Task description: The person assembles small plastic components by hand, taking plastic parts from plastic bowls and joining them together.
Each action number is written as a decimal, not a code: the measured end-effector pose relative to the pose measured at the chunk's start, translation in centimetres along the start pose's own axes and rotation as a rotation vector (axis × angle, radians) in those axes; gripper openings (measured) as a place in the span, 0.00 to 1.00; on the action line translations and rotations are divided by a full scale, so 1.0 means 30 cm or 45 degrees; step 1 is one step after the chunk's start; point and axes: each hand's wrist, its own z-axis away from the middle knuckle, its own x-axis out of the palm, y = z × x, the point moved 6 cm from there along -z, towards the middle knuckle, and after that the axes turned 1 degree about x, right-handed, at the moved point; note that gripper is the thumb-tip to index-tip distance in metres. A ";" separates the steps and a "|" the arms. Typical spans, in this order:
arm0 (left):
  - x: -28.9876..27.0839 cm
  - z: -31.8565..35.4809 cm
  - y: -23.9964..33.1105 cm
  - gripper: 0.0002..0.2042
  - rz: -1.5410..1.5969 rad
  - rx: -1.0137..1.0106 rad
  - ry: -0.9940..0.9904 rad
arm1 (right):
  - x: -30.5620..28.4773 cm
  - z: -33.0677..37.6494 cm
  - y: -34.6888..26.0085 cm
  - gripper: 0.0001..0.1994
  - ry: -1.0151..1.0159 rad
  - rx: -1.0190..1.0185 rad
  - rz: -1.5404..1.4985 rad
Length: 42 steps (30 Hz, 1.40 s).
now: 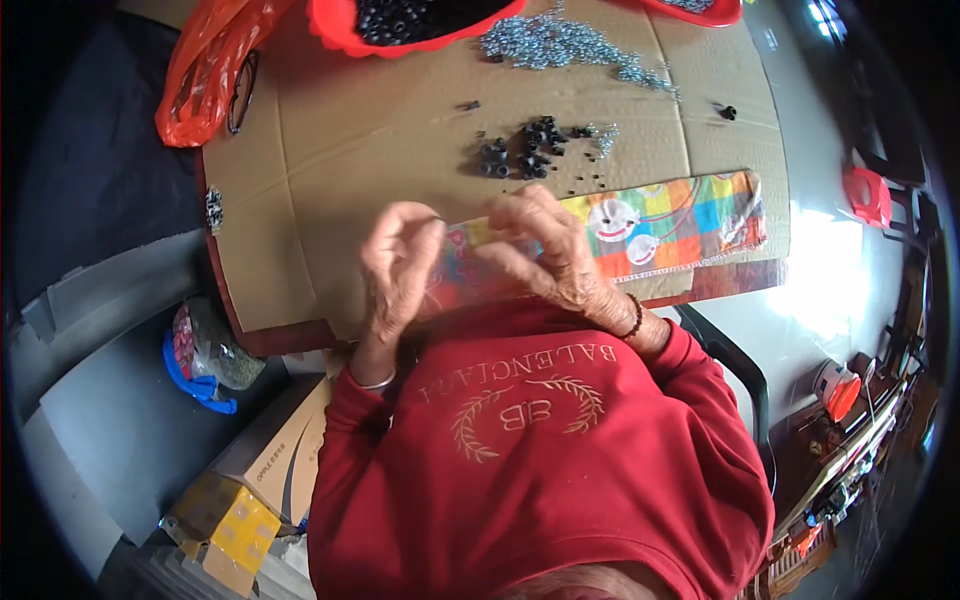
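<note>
My left hand (400, 262) is raised over the near edge of the cardboard, thumb and fingers curled together. A tiny dark spot shows at its fingertips, too small to name. Beside it, my right hand (548, 245) hovers over a multicoloured checked cloth (705, 218); its fingers are bent and slightly blurred, with a gap between thumb and forefinger and nothing visible there. Just beyond the hands lies a loose cluster of small black plastic parts (535, 150). At its right side are a few small silvery metal pieces (604, 138).
A red basin (335, 28) of black parts stands at the far side, near a heap of silvery pieces (565, 45). Another red container (715, 14) is at far right. An orange-red plastic bag (195, 110) hangs at the left corner. Cardboard boxes (270, 440) stand lower left.
</note>
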 end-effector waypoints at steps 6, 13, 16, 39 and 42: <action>-0.111 -0.130 0.029 0.05 -0.937 0.462 0.213 | -0.260 0.026 0.102 0.09 0.363 -0.023 0.794; -0.160 -0.167 -0.010 0.08 -0.861 0.242 0.241 | -0.357 -0.014 0.111 0.07 0.401 -0.073 0.994; -0.128 -0.163 0.041 0.10 -0.922 0.327 0.369 | -0.354 -0.049 0.097 0.07 0.352 -0.172 1.053; 0.160 -0.306 0.172 0.11 -0.803 0.704 0.062 | -0.340 -0.135 0.116 0.08 0.046 -0.087 1.239; 0.163 -0.277 0.144 0.10 -0.755 0.634 0.044 | -0.338 -0.130 0.123 0.08 0.039 -0.110 1.222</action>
